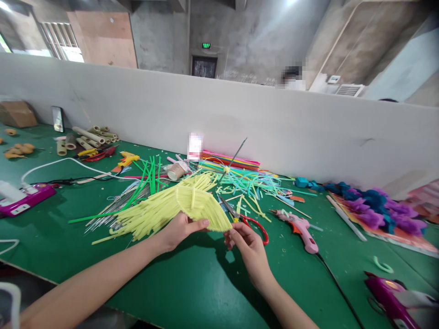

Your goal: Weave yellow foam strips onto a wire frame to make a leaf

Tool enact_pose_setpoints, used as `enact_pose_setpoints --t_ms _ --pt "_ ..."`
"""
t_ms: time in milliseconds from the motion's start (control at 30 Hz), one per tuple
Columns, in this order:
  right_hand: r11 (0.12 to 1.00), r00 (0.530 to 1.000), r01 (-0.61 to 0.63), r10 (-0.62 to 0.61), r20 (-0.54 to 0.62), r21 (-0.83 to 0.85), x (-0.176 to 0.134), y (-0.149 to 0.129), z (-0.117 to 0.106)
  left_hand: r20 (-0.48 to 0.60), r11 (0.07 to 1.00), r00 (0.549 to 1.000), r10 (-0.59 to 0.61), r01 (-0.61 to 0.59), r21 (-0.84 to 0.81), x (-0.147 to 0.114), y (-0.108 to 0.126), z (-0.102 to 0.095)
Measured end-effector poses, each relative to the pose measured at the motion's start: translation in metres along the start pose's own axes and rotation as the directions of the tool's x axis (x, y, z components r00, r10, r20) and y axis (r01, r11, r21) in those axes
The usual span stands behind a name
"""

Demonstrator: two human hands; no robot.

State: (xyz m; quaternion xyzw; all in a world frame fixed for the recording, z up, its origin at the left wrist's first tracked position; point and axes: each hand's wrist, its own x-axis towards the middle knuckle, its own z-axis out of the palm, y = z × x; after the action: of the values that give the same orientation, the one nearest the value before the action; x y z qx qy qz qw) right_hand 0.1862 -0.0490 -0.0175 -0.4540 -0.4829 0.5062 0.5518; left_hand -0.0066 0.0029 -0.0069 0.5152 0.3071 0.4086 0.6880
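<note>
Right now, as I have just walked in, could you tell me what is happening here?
A person's left hand holds a yellow fan-shaped piece by its near edge while the right hand pinches its right corner, above the green table. Scissors lie beyond the right hand, and a pink glue gun lies farther right.

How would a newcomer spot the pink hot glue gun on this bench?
On the green table, find the red-handled scissors just beyond the right hand. The pink hot glue gun lies to their right, its black cord trailing toward the picture's bottom edge. Its pink body distinguishes it from the yellow glue gun farther left.
</note>
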Motion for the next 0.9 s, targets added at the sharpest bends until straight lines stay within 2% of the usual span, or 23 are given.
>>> enact_pose_setpoints --t_ms 267,400,533,700,900 --pt "0.997 0.998 -0.054 0.056 -0.025 0.053 0.0006 0.0009 0.0001 -0.002 0.993 1.0 -0.028 0.028 0.117 -0.0035 0.0026 0.0012" --pt "0.998 0.998 -0.044 0.045 -0.041 0.044 0.0016 0.0029 -0.0007 0.007 0.986 1.0 -0.03 0.028 0.166 -0.0044 0.0024 0.0015" --pt "1.0 0.998 -0.017 0.019 -0.063 0.018 0.0025 0.0036 -0.0018 0.033 0.989 0.999 -0.025 0.019 0.15 -0.0046 0.002 0.0028" --pt "1.0 0.999 -0.027 0.028 -0.033 0.014 0.0023 0.0033 -0.0001 0.01 0.993 0.998 -0.061 0.059 0.103 -0.0044 0.0037 0.0034" --pt "0.995 0.998 -0.061 0.063 -0.031 0.08 0.0017 0.0024 0.0007 0.001 0.999 1.0 0.018 -0.018 0.036 -0.0003 0.0017 -0.0009"
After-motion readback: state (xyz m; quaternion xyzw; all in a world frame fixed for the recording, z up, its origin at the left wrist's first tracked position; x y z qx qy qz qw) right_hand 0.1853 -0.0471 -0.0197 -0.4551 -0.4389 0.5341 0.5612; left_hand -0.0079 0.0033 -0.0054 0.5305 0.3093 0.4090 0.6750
